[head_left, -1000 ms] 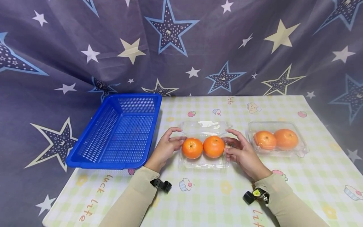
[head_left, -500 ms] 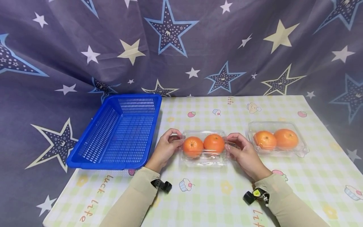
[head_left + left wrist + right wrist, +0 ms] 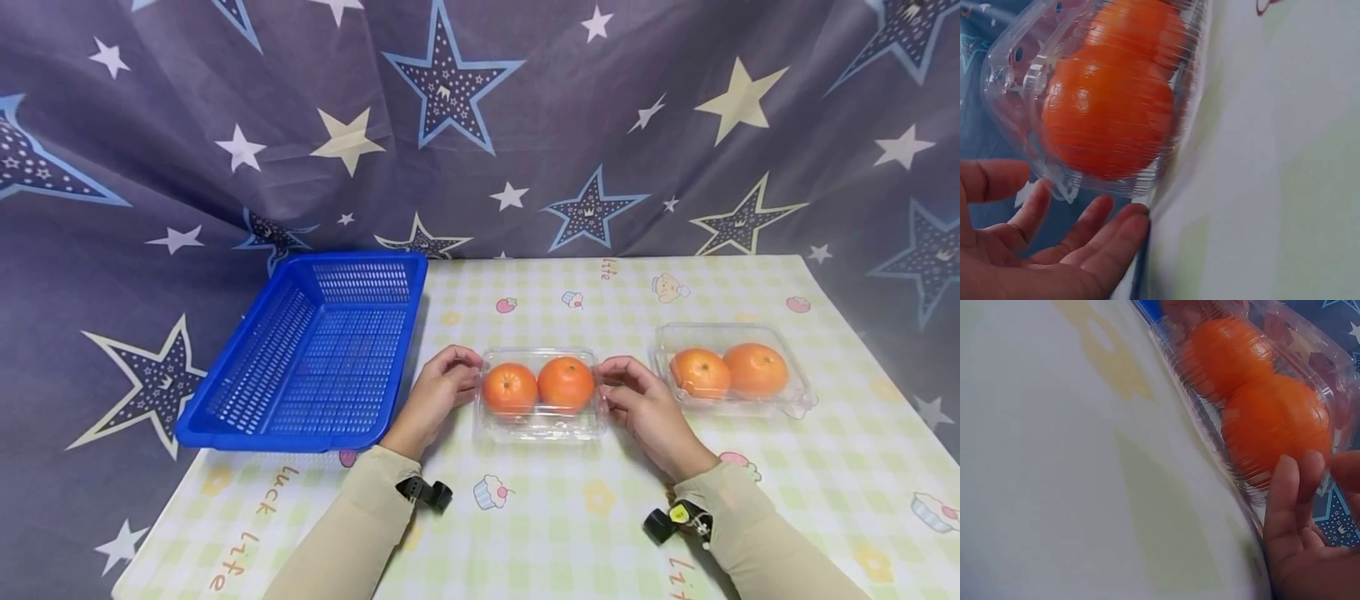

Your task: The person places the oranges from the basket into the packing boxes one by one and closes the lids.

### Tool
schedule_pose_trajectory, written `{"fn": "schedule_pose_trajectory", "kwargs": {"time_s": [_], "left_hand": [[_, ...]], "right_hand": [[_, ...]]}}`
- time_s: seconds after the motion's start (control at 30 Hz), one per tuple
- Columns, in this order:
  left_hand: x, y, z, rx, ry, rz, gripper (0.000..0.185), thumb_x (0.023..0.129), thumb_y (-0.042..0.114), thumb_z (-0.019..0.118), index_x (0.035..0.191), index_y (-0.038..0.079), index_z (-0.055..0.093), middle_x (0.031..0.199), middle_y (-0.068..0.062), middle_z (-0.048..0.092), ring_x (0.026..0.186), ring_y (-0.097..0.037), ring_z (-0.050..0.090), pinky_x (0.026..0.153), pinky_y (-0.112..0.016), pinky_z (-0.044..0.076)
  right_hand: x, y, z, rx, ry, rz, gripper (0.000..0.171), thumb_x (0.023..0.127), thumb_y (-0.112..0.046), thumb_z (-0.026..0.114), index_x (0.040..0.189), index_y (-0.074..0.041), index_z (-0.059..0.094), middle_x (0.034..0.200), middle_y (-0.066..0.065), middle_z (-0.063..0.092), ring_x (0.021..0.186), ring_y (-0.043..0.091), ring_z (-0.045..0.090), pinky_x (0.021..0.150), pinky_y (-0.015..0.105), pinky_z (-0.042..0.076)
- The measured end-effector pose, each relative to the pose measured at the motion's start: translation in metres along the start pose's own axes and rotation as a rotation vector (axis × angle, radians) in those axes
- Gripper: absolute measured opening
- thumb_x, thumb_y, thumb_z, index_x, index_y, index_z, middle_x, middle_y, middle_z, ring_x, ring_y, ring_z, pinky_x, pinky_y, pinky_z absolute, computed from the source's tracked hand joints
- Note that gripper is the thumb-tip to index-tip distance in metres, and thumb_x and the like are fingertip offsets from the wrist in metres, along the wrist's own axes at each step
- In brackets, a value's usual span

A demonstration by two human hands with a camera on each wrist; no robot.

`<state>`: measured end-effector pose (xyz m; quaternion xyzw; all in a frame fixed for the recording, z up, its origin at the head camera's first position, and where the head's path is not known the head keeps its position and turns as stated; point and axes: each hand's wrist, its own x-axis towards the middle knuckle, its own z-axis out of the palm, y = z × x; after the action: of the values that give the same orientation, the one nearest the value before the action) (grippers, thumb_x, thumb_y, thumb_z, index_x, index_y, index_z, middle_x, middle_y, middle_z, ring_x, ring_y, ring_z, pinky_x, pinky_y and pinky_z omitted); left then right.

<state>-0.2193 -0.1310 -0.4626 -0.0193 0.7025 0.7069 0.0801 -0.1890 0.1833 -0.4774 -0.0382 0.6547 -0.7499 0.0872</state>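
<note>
Two oranges (image 3: 510, 388) sit side by side in a clear plastic clamshell box (image 3: 540, 429) in the middle of the table. The lid lies over them; whether its front edge is latched cannot be told. At the box's left end is my left hand (image 3: 441, 387), fingers gently bent; the left wrist view puts its fingertips (image 3: 1138, 209) close to the ribbed wall. My right hand (image 3: 645, 408) is at the other end. In the right wrist view, its fingertips (image 3: 1288, 465) overlap the box end, loosely bent. Neither hand visibly grips the box.
A blue plastic basket (image 3: 300, 437) stands at the left side of the table. To the right is a second clear clamshell box (image 3: 735, 406) with two oranges inside. A checked cloth (image 3: 540, 542) covers the table, and a star-patterned curtain (image 3: 465, 183) hangs behind it.
The box's lid has swung from standing up behind the oranges to lying over them. Both hands came slightly nearer to me with it, and their fingers have since loosened at the box's ends.
</note>
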Motion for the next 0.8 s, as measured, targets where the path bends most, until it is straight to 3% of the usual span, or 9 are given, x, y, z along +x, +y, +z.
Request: {"fn": "schedule_pose_trajectory", "kwargs": {"time_s": [0.2,0.5,0.63,0.8], "left_hand": [[-0.006,0.005,0.002,0.070,-0.011,0.020,0.023,0.093,0.006,0.059,0.116,0.007,0.062,0.124,-0.018,0.062,0.106,-0.020,0.061,0.085,-0.034,0.056],[-0.012,0.013,0.008,0.073,0.027,0.067,0.018,0.093,0.011,0.055,0.109,0.008,0.060,0.115,-0.011,0.061,0.094,-0.020,0.059,0.081,-0.033,0.052],[-0.014,0.014,0.007,0.094,-0.025,0.070,0.020,0.090,0.014,0.054,0.109,0.009,0.057,0.123,-0.014,0.056,0.103,-0.024,0.056,0.089,-0.040,0.050],[-0.017,0.012,0.002,0.168,-0.137,0.078,0.034,0.086,0.015,0.051,0.119,0.007,0.049,0.143,-0.019,0.047,0.129,-0.030,0.048,0.109,-0.056,0.039]], "right_hand": [[-0.002,-0.003,0.001,0.046,-0.003,-0.027,0.029,0.106,-0.012,0.052,0.131,0.003,0.050,0.114,0.005,0.059,0.076,0.011,0.062,0.068,0.026,0.056],[-0.006,-0.009,0.003,-0.019,0.021,-0.056,0.036,0.107,-0.029,0.056,0.129,-0.001,0.054,0.104,0.003,0.056,0.076,0.009,0.062,0.064,0.027,0.057],[-0.007,-0.010,0.003,-0.065,0.021,-0.034,0.040,0.106,-0.030,0.059,0.133,-0.001,0.051,0.118,0.009,0.055,0.077,0.009,0.063,0.065,0.028,0.057],[-0.007,-0.010,0.003,-0.094,0.015,-0.040,0.049,0.102,-0.015,0.061,0.145,0.000,0.043,0.139,0.018,0.046,0.085,0.010,0.062,0.067,0.026,0.057]]}}
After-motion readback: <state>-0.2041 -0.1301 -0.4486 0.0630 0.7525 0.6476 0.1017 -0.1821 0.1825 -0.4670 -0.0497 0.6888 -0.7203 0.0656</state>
